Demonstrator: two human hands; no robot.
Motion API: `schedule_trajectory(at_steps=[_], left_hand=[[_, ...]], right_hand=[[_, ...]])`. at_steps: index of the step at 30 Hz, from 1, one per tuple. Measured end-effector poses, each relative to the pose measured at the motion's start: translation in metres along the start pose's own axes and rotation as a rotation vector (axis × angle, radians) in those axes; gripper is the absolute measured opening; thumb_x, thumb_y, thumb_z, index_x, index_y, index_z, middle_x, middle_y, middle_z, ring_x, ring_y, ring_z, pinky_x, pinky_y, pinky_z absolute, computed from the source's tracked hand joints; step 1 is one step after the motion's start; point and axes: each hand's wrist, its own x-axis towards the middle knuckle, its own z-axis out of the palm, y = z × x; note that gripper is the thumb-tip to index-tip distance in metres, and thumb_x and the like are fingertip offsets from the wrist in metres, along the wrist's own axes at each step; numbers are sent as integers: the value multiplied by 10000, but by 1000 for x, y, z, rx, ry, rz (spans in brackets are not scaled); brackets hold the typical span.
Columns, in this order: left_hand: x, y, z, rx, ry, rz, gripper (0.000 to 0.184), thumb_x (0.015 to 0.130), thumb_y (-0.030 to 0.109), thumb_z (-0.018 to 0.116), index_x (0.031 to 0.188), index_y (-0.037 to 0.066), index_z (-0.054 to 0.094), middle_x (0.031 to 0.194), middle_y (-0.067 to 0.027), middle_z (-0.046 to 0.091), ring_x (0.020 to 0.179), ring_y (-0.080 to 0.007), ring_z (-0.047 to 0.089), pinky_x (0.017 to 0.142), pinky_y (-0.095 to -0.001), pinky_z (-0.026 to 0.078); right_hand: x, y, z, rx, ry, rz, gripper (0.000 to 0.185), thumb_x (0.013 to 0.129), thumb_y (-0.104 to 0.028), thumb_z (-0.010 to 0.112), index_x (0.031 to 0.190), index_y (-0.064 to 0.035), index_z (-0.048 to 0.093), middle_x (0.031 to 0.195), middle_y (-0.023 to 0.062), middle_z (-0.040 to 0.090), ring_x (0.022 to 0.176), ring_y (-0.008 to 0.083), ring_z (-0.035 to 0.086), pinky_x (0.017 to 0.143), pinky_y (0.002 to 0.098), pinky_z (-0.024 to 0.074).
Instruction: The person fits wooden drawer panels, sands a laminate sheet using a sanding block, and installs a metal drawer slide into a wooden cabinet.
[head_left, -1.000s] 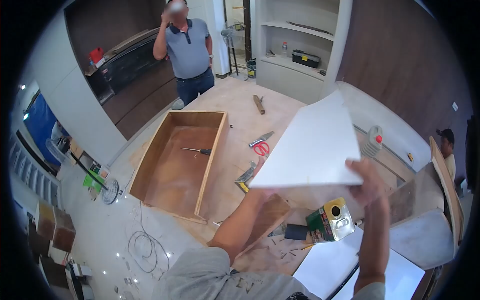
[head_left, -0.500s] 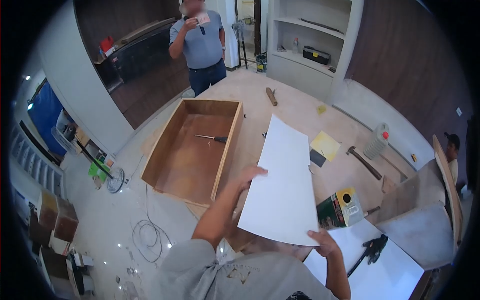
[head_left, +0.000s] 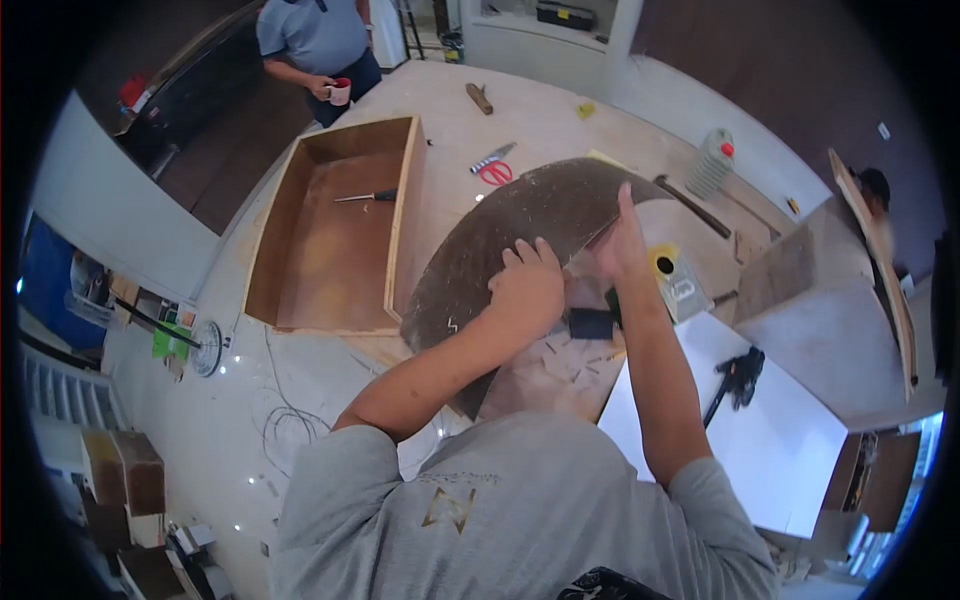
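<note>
A thin laminate sheet (head_left: 470, 250), white on one face, is tilted in front of me with its dark brown, scratched back showing. My left hand (head_left: 530, 285) lies on that brown face with its fingers spread. Along the sheet's right edge, my right hand (head_left: 622, 245) grips it, thumb pointing up. A wooden drawer box (head_left: 402, 230) stands left of the sheet, with a screwdriver (head_left: 375, 196) inside. Red-handled scissors (head_left: 495, 175) lie just beyond the sheet. Partly hidden behind my right forearm is a metal can (head_left: 685, 290).
A hammer (head_left: 700, 208) and a plastic bottle (head_left: 712, 165) are at the right. Another white sheet (head_left: 780, 440) bears a black object (head_left: 740, 378). A person (head_left: 315, 45) holding a mug (head_left: 340, 91) stands across the table. A cable (head_left: 290, 415) lies on the floor.
The sheet has turned over from its white face to its brown back. My right hand has moved up and away from me; my left has shifted onto the brown face. The other person lowered the mug.
</note>
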Motion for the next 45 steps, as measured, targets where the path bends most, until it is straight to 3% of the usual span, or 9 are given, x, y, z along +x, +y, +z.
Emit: schedule_trajectory(at_steps=[8, 12, 13, 18, 20, 32, 35, 38, 45], left_hand=[[-46, -9, 17, -334, -604, 158, 691, 984, 362, 535, 1451, -120, 372, 1466, -373, 406, 1368, -468, 445, 1111, -492, 408], [-50, -30, 44, -826, -260, -33, 821, 1005, 517, 473, 1488, -127, 310, 1538, -375, 301, 1481, -442, 268, 1222, -435, 214], [-47, -35, 68, -792, -84, -101, 840, 1010, 544, 440, 1483, -137, 304, 1545, -368, 294, 1485, -445, 255, 1228, -437, 199], [-61, -53, 83, -750, -514, 55, 852, 1033, 576, 319, 1491, -141, 274, 1566, -365, 248, 1485, -469, 229, 1220, -458, 226], [-68, -56, 82, -759, -454, -47, 882, 1038, 615, 247, 1525, -120, 225, 1594, -342, 205, 1513, -435, 174, 1243, -434, 169], [-153, -139, 130, -860, -529, -284, 913, 1026, 647, 249, 1499, -133, 286, 1598, -321, 225, 1522, -394, 181, 1250, -402, 146], [-131, -138, 130, -881, -763, -393, 916, 1017, 659, 274, 1507, -114, 294, 1589, -331, 241, 1521, -401, 186, 1246, -401, 153], [-97, -95, 63, -769, -784, -277, 901, 1015, 657, 289, 1532, -80, 276, 1602, -322, 221, 1531, -394, 150, 1245, -414, 138], [-86, -66, 82, -865, -387, 213, 793, 1055, 574, 269, 1567, -30, 226, 1656, -242, 132, 1553, -341, 88, 1250, -419, 94]], right_hand=[[45, 38, -118, -426, 346, -89, 158, 890, -57, 606, 1037, -8, 579, 923, 125, 637, 847, 269, 642, 786, 409, 544], [36, 32, -111, -523, 289, -93, 153, 842, -35, 604, 993, -10, 604, 890, 117, 640, 830, 250, 633, 763, 383, 530], [37, 34, -113, -556, 295, -138, 197, 832, -13, 594, 1027, 9, 603, 901, 124, 648, 832, 258, 641, 753, 387, 540], [51, 35, -108, -602, 198, -196, 307, 819, 45, 541, 1122, 67, 586, 959, 141, 650, 848, 284, 652, 760, 393, 551], [43, 32, -89, -594, 259, -177, 309, 820, 53, 522, 1122, 76, 585, 973, 147, 648, 850, 284, 650, 762, 389, 551], [55, 39, -118, -577, 282, -214, 197, 806, 29, 560, 995, 64, 608, 865, 127, 629, 776, 251, 619, 699, 384, 513], [53, 38, -118, -586, 282, -195, 211, 813, 47, 532, 1011, 71, 603, 912, 153, 649, 804, 289, 649, 755, 391, 557], [53, 39, -115, -558, 264, -205, 227, 812, 49, 530, 1023, 76, 611, 917, 154, 655, 817, 287, 652, 767, 384, 555], [45, 36, -106, -513, 217, -236, 247, 800, 55, 527, 1031, 80, 612, 921, 153, 658, 814, 289, 656, 768, 380, 555]])
